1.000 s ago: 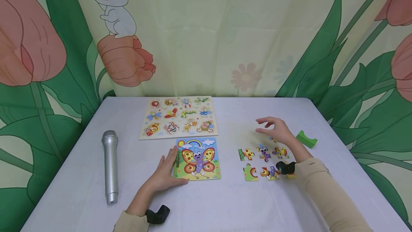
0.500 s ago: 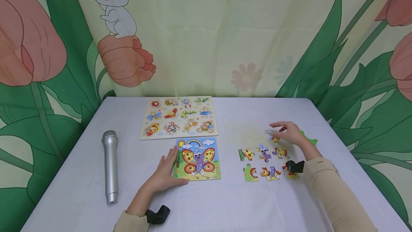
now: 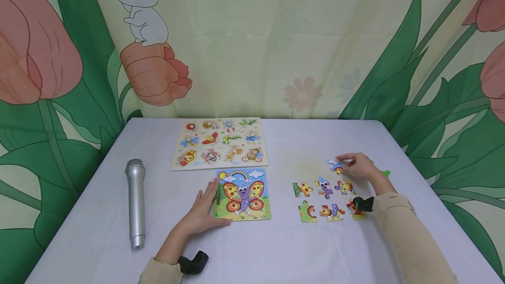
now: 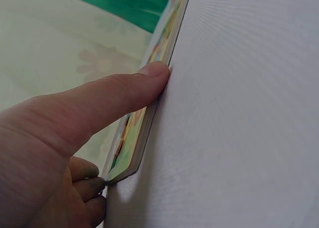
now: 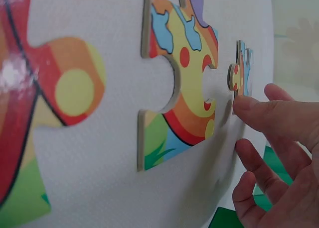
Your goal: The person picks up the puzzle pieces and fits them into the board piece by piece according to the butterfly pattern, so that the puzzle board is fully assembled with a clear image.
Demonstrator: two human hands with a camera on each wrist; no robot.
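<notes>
The right hand [image 3: 359,168] has just shifted in—it's now touching the farthest loose puzzle piece [image 3: 334,165], toward the desk's [image 3: 244,257] far right corner; pinched or not, I can't tell—so that piece looks in play. The left hand [image 3: 203,211], spread, rests against the butterfly picture [image 3: 243,194].

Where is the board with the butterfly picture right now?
In the head view, the butterfly board lies slightly left of centre on the table, on the near side of the insect puzzle board, with the left hand at its left edge.
</notes>
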